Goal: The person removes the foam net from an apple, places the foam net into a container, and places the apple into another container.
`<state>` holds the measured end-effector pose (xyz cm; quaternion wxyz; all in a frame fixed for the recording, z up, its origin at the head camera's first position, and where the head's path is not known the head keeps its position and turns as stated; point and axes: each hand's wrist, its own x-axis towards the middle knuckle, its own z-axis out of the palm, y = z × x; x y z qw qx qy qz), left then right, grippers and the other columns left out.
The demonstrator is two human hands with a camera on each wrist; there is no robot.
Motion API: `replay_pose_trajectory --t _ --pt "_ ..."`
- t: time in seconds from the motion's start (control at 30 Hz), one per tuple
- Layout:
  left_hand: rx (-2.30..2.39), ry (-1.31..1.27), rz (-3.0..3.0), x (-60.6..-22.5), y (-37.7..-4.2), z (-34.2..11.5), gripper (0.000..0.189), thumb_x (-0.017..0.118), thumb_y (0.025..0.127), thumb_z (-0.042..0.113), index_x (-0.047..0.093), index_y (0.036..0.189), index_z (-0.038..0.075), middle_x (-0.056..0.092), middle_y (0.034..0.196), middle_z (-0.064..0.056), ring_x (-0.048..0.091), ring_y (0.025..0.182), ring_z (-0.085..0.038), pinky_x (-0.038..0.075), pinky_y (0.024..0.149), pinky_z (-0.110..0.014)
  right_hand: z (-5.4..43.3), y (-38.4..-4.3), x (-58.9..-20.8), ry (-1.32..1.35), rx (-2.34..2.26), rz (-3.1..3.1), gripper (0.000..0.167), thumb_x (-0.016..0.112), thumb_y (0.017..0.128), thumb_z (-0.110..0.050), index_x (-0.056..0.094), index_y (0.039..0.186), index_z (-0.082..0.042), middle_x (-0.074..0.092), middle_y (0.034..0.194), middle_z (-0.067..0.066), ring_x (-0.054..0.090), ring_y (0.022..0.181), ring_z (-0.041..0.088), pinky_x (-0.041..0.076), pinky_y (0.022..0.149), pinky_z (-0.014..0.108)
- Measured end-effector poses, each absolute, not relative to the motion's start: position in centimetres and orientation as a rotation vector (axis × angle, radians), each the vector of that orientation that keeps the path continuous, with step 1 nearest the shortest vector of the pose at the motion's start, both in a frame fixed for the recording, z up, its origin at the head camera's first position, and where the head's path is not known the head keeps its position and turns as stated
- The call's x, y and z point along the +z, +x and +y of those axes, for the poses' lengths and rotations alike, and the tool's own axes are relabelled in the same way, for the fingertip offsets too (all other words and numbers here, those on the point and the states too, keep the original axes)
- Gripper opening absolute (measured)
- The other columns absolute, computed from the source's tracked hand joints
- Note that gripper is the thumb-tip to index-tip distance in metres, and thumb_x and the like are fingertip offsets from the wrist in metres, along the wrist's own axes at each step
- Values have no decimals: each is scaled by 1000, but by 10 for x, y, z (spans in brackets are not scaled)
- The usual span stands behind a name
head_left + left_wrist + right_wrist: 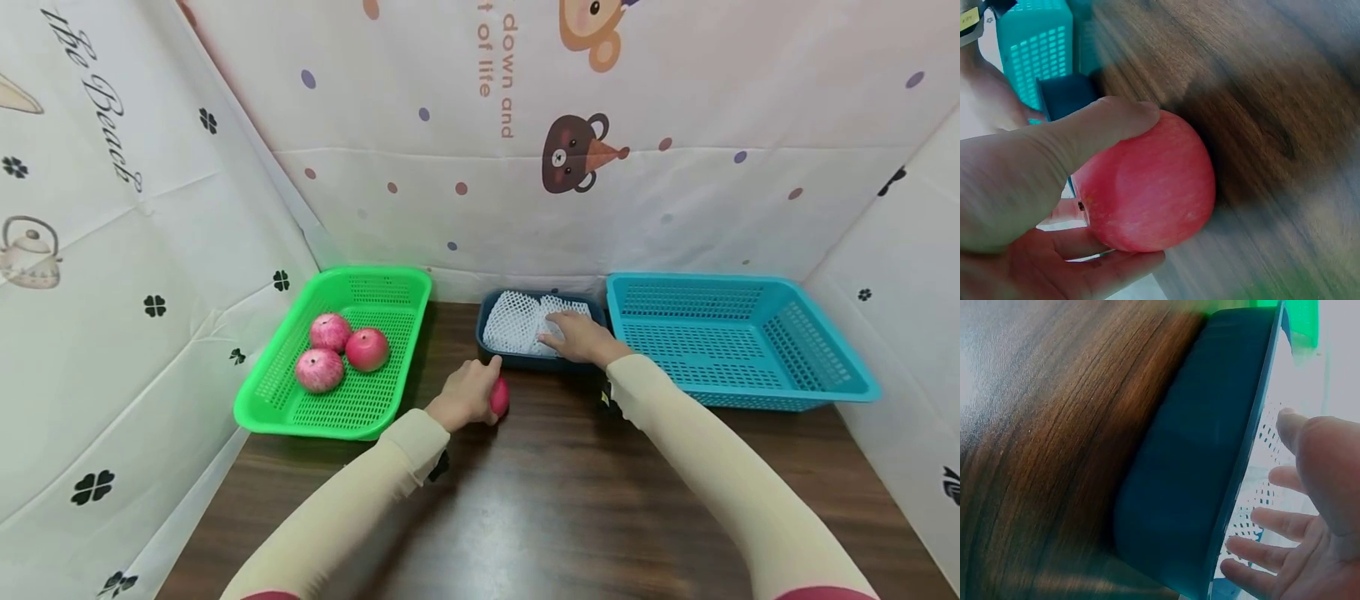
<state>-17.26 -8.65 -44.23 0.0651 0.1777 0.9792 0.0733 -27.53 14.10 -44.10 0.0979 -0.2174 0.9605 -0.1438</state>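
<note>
A pinkish-red apple (1147,184) is in the grip of my left hand (467,393), thumb on one side and fingers on the other, over the table in front of the dark blue container (1191,456). White foam fruit nets (513,323) lie in that container. Over its right part hovers my right hand (577,337), fingers spread and apart, holding nothing; in the right wrist view its fingertips are close to the netting (1266,437), and I cannot tell whether they touch it. Most of the apple is hidden behind the left hand in the head view.
On the left stands a green basket (408,367) with three red apples (320,370) in it. A light blue basket (750,396) stands on the right, beside the dark blue container. Printed cloth (450,208) hangs behind and at both sides of the brown wooden table (540,500).
</note>
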Motion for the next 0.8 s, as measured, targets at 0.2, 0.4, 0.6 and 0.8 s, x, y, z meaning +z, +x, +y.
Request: replay_pose_trajectory --t 0.2,0.4,0.6,0.8 --pt "207 532 2913 -441 -177 -87 76 97 66 27 53 126 6 67 99 -13 66 92 -28 60 75 -37 142 -267 -440 -734 -564 2897 60 60 104 -37 47 152 -3 43 155 25 39 144 43 32 116 60" --pt "241 561 2904 -439 -178 -87 69 97 66 26 57 119 5 66 97 -13 65 88 -27 59 76 -38 144 -255 -441 -878 -668 2905 67 69 99 -36 44 154 -6 37 159 25 34 146 44 29 117 63" --pt "308 559 2888 -440 -180 -90 64 97 68 28 59 114 6 66 94 -10 64 86 -24 59 76 -37 144 -244 -447 -1038 -647 2846 103 84 82 -50 30 162 -13 26 166 18 26 151 39 26 119 62" --pt "320 560 2868 -442 -182 -94 67 97 68 30 58 118 6 67 98 -10 64 89 -25 59 79 -38 137 -230 -456 -1157 -657 2796 120 92 70 -54 27 162 -14 25 167 15 24 152 36 25 120 60"
